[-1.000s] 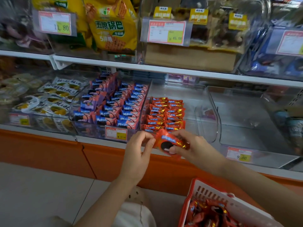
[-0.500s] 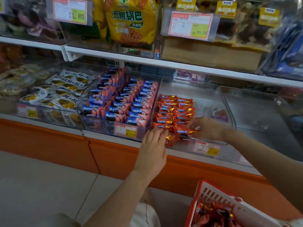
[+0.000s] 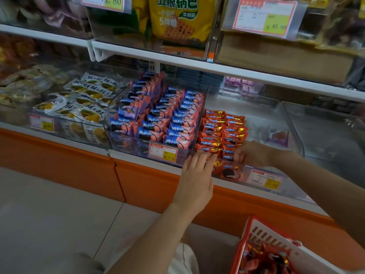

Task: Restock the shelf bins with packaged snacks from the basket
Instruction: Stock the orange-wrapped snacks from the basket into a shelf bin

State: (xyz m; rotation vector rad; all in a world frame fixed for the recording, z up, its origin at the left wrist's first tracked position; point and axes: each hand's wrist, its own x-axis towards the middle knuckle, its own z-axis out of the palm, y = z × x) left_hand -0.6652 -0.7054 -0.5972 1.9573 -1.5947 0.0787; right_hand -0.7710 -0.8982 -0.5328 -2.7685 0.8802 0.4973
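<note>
My left hand [image 3: 194,175] and right hand [image 3: 252,154] are bare, as are both forearms [image 3: 158,230] as far back as the view reaches. Below my left wrist a cream-white garment [image 3: 183,260] bunches in soft folds with a seam. Further left lies pale beige cloth [image 3: 87,263], perhaps a trouser knee.

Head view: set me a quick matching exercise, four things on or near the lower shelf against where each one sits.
Things:
1. orange packets
2. blue-and-pink packets
3. white packets with yellow pictures
4. basket

Places:
A. bottom right corner, below the shelf
B. bin furthest left of the three kinds of packet
C. bin between the other two kinds of packet
D. bin where the left hand and right hand reach

Pairs: 1-D, 2-C, 3-B, 4-A.
</note>
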